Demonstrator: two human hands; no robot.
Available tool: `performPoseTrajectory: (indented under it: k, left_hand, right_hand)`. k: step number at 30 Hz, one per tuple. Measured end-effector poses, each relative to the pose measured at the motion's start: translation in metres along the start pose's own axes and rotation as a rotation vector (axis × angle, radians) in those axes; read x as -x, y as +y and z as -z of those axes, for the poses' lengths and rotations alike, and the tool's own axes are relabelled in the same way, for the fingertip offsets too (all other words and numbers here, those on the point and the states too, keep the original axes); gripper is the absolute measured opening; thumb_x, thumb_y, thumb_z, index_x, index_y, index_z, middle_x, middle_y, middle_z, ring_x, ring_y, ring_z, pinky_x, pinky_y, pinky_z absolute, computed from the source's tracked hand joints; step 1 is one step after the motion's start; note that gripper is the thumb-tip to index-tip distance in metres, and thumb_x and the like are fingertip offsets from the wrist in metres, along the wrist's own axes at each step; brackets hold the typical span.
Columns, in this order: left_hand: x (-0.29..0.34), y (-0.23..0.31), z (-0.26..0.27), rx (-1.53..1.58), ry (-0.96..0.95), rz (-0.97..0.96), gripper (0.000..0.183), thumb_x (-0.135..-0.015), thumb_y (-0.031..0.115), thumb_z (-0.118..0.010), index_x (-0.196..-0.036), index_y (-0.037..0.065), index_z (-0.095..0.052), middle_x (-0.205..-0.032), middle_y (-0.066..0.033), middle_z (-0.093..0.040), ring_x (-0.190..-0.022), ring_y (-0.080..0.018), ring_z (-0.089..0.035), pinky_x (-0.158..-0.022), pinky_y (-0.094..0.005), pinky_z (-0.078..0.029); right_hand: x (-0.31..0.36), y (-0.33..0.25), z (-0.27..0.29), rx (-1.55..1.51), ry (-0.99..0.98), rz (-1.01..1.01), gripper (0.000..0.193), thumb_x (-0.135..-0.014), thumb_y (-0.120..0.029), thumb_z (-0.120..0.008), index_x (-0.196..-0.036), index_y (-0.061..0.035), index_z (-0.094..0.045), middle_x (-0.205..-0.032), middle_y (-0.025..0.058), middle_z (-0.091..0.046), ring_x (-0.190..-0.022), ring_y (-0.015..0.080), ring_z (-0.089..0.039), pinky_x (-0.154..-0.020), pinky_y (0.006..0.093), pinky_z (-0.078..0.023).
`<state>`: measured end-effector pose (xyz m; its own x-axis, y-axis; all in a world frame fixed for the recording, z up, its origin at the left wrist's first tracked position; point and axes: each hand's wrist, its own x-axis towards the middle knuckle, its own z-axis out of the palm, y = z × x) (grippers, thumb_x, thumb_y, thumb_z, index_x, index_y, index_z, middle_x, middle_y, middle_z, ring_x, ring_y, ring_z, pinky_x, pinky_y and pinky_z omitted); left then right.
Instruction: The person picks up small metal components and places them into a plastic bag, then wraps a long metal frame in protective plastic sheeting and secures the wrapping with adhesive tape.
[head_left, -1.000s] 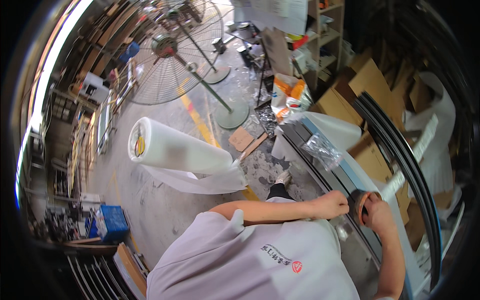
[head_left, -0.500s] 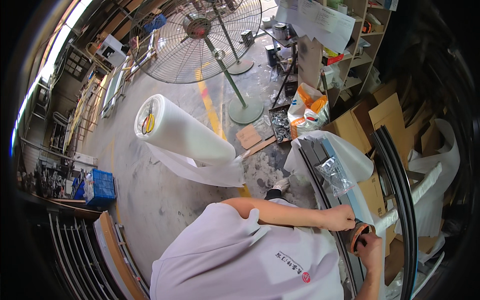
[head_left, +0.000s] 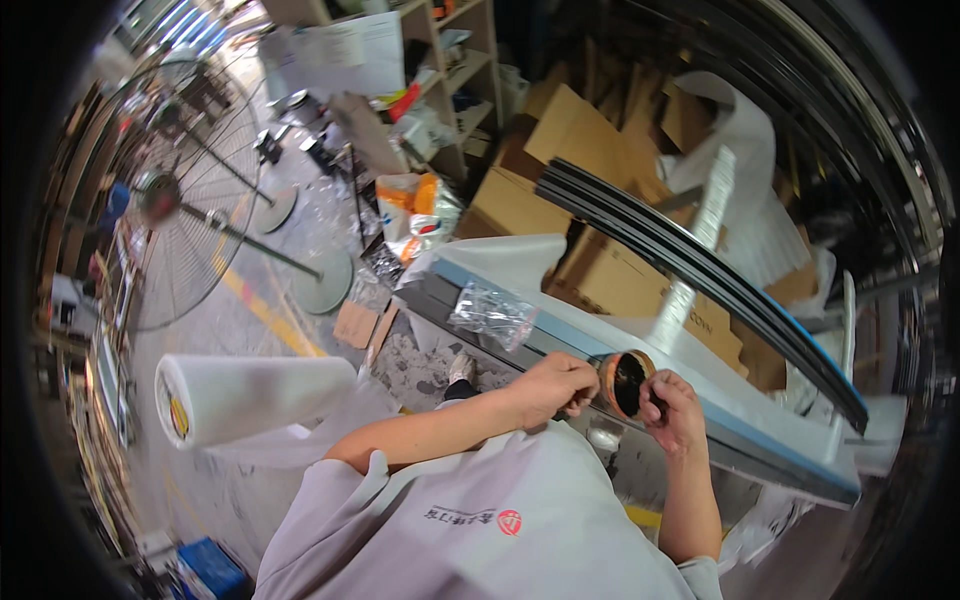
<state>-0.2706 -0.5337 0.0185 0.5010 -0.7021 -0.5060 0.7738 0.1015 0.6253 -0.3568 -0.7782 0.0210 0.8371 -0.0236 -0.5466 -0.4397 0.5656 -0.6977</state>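
A roll of tape [head_left: 612, 386] with an orange-brown rim and a dark hollow stands over the long grey and blue profiles [head_left: 548, 330]. My right hand [head_left: 678, 408] is closed with its fingertips at the roll's right rim. Just left of the roll, my left hand [head_left: 560, 388] is pinched shut; what its fingers hold, if anything, is too small to make out. Farther along the profiles lies a clear plastic bag [head_left: 492, 315] of small parts. White foam wrap [head_left: 690, 370] runs under and beside the profiles.
Black profiles [head_left: 700, 262] lie across wrapped bars on the far right, before cardboard boxes [head_left: 615, 272]. A big white foam roll [head_left: 260, 395] is at the left. Two stand fans [head_left: 160, 195], a shelf unit [head_left: 470, 85] and an orange-white bag [head_left: 418, 212] stand behind.
My view has swung to the right, so the profiles and both hands sit nearer the middle. The tape roll's hollow now shows more fully, with both hands still at it.
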Motion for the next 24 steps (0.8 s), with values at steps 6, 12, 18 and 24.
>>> performPoseTrajectory:
  k: [6, 12, 18, 24]
  left_hand:
    - [0.000, 0.017, -0.010, 0.186, 0.062, 0.104, 0.027, -0.094, 0.013, -0.055, -0.070, 0.002, -0.055, -0.064, -0.0075, -0.051, -0.057, -0.0178, -0.045, -0.056, -0.0320, -0.039]
    - [0.003, 0.019, -0.016, 0.574, -0.048, 0.072, 0.021, -0.094, 0.021, -0.054, -0.080, 0.006, -0.054, -0.077, -0.0065, -0.053, -0.074, -0.0193, -0.049, -0.072, -0.0323, -0.041]
    - [0.000, -0.006, -0.002, 0.721, -0.344, 0.074, 0.060, -0.096, 0.045, -0.045, -0.123, -0.007, -0.058, -0.120, -0.0184, -0.061, -0.116, -0.0302, -0.056, -0.111, -0.0424, -0.043]
    - [0.014, -0.001, 0.005, 0.792, -0.342, 0.184, 0.065, -0.099, 0.051, -0.038, -0.125, -0.006, -0.058, -0.123, -0.0198, -0.063, -0.119, -0.0320, -0.057, -0.110, -0.0456, -0.044]
  right_hand:
    - [0.027, -0.006, -0.018, -0.065, 0.065, 0.078, 0.020, -0.097, -0.002, -0.055, -0.113, 0.0051, -0.063, -0.090, 0.0110, -0.067, -0.064, 0.0144, -0.054, -0.053, 0.0245, -0.039]
    - [0.065, 0.008, -0.062, -0.292, -0.050, 0.000, 0.017, -0.103, -0.008, -0.050, -0.112, 0.0005, -0.062, -0.088, 0.0147, -0.069, -0.056, 0.0154, -0.053, -0.048, 0.0246, -0.037]
    - [0.072, 0.027, -0.122, -0.296, -0.063, -0.012, 0.023, -0.104, -0.020, -0.059, -0.105, 0.0022, -0.066, -0.082, 0.0137, -0.066, -0.053, 0.0146, -0.051, -0.049, 0.0245, -0.040]
    - [0.065, 0.046, -0.147, -0.027, 0.135, 0.121, 0.029, -0.102, -0.024, -0.065, -0.101, 0.0043, -0.070, -0.076, 0.0098, -0.064, -0.054, 0.0133, -0.051, -0.047, 0.0239, -0.039]
